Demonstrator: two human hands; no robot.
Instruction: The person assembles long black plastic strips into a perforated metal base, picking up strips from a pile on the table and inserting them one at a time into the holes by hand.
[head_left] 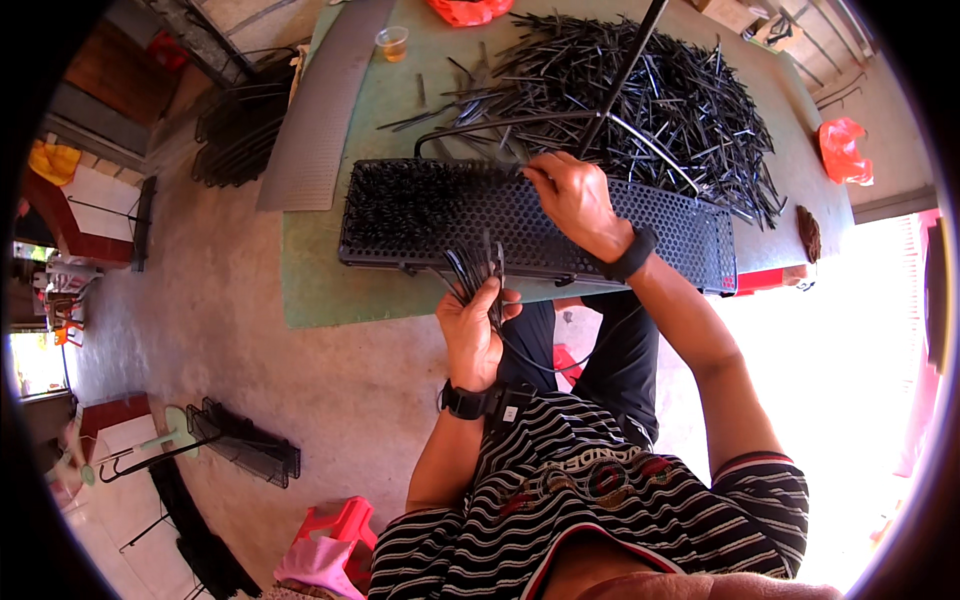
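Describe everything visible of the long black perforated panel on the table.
The panel is rectangular and black, with rows of round holes; metal or plastic, I cannot tell. It lies on the green table, by the near edge. Black strips bristle from its left end; its right part shows bare holes. The right hand is over it, contact unclear.

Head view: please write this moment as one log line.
left hand: holds black strips; right hand: over holed black tray; tray: left end covered, right end bare; strip pile: beyond tray
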